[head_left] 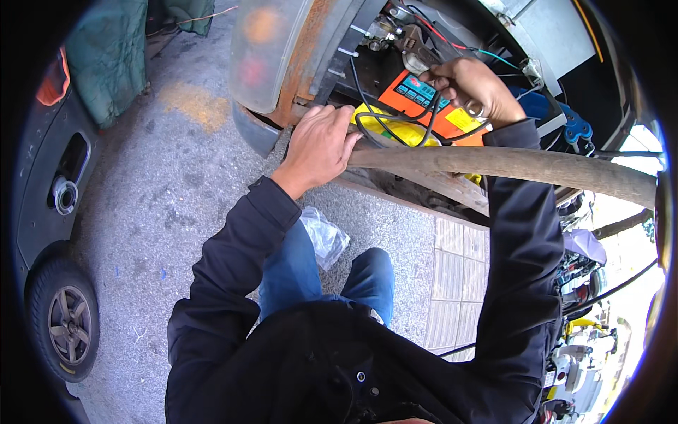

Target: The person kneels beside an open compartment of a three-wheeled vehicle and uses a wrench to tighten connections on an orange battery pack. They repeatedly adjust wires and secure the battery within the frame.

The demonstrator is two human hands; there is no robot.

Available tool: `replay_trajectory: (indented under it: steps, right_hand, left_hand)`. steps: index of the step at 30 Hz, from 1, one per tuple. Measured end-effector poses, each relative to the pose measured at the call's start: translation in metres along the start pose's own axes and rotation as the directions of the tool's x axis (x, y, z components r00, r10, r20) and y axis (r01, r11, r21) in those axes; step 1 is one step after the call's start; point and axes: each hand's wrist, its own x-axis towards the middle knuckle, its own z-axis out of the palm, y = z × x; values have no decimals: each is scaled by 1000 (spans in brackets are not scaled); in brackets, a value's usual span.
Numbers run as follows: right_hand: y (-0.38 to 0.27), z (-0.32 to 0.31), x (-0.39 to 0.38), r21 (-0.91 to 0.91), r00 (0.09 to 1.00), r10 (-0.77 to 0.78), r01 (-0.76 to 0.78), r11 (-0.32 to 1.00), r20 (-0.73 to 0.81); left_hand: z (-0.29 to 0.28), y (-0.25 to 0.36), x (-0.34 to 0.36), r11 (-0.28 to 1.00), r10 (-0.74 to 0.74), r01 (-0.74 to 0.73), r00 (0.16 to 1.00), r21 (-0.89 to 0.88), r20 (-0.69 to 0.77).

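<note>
My left hand point(318, 145) closes over the rusty edge of an open vehicle compartment, beside the left end of a long brownish bar point(508, 162). Inside the compartment lies an orange box point(452, 126) with a blue-green label. Over that box my right hand point(477, 88) has its fingers curled round a black cable point(432, 116), which loops down across the box. A yellow bag or wrapping point(402, 133) shows beneath the loops, partly covered. My right forearm passes under the bar. Whatever lies beneath my left fingertips is hidden.
A tail light point(265, 56) with a rusty frame borders the compartment on the left. Red and green wires point(448, 44) run at its back. A clear plastic bag point(325, 237) lies on the ground by my legs. Farther left is a parked vehicle's wheel point(67, 321); parked scooters point(575, 367) stand right.
</note>
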Motion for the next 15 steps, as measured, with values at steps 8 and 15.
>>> replay_trajectory:
  steps: [8,15]
  right_hand:
    - [-39,-17,28,-181,991,117,-104,978,61]
    - [-70,-52,61,-337,976,173,-119,934,136]
  left_hand:
    - [-1,-2,0,1000,4,-4,1000,-6,-1]
    - [2,0,0,1000,24,-24,1000,-14,-14]
